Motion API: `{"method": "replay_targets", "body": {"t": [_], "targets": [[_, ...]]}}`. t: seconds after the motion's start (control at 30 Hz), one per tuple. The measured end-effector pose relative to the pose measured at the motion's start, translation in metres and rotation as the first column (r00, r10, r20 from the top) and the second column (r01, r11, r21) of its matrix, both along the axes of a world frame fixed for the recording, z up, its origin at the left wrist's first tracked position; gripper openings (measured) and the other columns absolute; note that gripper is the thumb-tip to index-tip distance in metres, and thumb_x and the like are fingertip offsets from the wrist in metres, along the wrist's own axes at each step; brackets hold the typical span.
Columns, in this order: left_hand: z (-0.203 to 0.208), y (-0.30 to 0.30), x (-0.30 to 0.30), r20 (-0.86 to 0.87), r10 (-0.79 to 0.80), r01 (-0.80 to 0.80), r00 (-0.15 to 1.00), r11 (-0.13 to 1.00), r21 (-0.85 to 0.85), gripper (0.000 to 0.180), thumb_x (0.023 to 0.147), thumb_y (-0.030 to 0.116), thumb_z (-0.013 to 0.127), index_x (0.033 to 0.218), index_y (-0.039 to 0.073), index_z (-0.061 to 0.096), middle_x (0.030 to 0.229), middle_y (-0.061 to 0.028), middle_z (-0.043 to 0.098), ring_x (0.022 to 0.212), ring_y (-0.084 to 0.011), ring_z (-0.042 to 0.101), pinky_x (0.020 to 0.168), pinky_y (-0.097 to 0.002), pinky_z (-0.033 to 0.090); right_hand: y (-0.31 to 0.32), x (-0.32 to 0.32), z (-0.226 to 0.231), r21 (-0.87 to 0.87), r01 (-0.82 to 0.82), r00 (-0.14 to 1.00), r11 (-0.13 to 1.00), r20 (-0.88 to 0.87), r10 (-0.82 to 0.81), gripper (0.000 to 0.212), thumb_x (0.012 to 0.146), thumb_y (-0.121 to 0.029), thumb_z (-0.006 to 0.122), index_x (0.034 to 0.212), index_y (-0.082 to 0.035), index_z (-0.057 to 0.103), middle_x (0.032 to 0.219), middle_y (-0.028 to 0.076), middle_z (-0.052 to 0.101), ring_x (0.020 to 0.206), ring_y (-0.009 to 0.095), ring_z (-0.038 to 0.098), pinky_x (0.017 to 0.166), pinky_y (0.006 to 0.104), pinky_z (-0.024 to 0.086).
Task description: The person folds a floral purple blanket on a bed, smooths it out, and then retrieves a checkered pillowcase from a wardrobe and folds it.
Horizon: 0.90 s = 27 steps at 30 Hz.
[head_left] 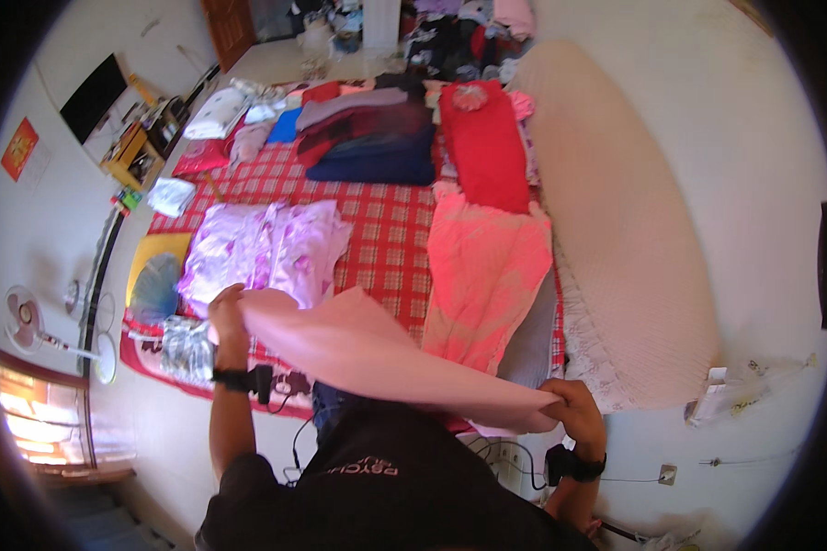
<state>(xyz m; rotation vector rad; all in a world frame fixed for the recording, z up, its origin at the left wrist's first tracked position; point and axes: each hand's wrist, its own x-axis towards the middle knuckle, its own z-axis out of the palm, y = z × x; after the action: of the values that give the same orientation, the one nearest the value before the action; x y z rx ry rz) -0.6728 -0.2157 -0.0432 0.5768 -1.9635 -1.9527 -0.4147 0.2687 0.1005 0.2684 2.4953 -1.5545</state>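
Note:
A smooth light-pink cloth (368, 344) stretches between my two hands, sloping down from left to right in front of my body. What kind of cloth piece it is, I cannot tell. My left hand (227, 310) is closed on its left end, beside a lilac patterned piece of bedding or clothing (266, 248) lying on the bed. At the lower right, my right hand (576, 410) pinches the opposite end. Beyond the cloth, a coral-pink textile (487, 275) lies on the red plaid bed cover (377, 234), partly hidden by what I hold.
Folded dark clothes (368, 151) and a bright red folded textile (487, 147) lie toward the bed's far side. A tall cream quilted headboard or mattress (625, 239) stands along the right. A pedestal fan (28, 317) is at left, near a blue-green hand fan (156, 286).

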Motion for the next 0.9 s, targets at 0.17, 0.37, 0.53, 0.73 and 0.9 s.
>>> {"method": "replay_targets", "body": {"t": [0.17,0.37,0.53,0.73,0.9], "targets": [[0.073,-0.004,-0.016,-0.175,-0.089,0.115,0.981,0.982,0.148,0.019,0.075,0.003,0.052,0.085,-0.004,0.068,0.075,-0.0072,0.062,0.068,-0.0135,0.056,0.066,-0.0239,0.044,0.011,-0.003,0.027,-0.196,0.091,0.96,0.976,-0.244,-0.139,0.018,0.064,-0.008,0.056,0.077,0.004,0.06,0.075,0.009,0.064,0.072,0.017,0.06,0.067,0.0248,0.044],[0.049,0.015,-0.07,-0.201,-0.208,0.217,0.957,0.976,0.025,0.017,0.077,0.002,0.053,0.083,-0.003,0.068,0.075,-0.0048,0.062,0.069,-0.0116,0.055,0.066,-0.0222,0.042,0.034,-0.037,0.011,-0.193,0.284,0.932,0.939,-0.174,-0.318,0.018,0.066,-0.005,0.053,0.082,-0.001,0.058,0.077,0.0,0.056,0.074,0.009,0.052,0.066,0.0217,0.041],[0.012,0.074,-0.16,-0.164,-0.342,0.352,0.925,0.935,0.038,0.018,0.079,0.008,0.059,0.087,-0.002,0.071,0.072,-0.0038,0.063,0.062,-0.0118,0.055,0.057,-0.024,0.043,0.073,-0.102,-0.021,-0.207,0.249,0.927,0.946,-0.234,-0.295,0.021,0.073,-0.003,0.053,0.093,0.0,0.061,0.084,0.0,0.06,0.079,0.009,0.055,0.07,0.0228,0.044],[0.039,0.159,-0.257,-0.051,-0.503,0.416,0.862,0.763,-0.494,0.03,0.088,0.022,0.045,0.099,0.011,0.071,0.076,-0.0077,0.067,0.062,-0.0152,0.06,0.057,-0.0326,0.045,0.143,-0.154,0.016,0.21,0.43,0.855,0.878,-0.407,-0.322,0.023,0.078,-0.005,0.063,0.1,-0.001,0.062,0.08,-0.002,0.06,0.073,0.008,0.054,0.064,0.0247,0.046],[0.207,0.193,-0.284,-0.602,-0.459,0.289,0.653,0.886,-0.363,0.021,0.084,0.015,0.056,0.094,0.006,0.072,0.076,-0.0045,0.065,0.068,-0.012,0.056,0.061,-0.0275,0.044,0.197,-0.144,0.169,0.292,0.666,0.569,0.687,-0.794,-0.214,0.033,0.083,-0.014,0.065,0.113,0.0,0.061,0.084,0.006,0.065,0.073,0.01,0.058,0.067,0.0245,0.049]]}}
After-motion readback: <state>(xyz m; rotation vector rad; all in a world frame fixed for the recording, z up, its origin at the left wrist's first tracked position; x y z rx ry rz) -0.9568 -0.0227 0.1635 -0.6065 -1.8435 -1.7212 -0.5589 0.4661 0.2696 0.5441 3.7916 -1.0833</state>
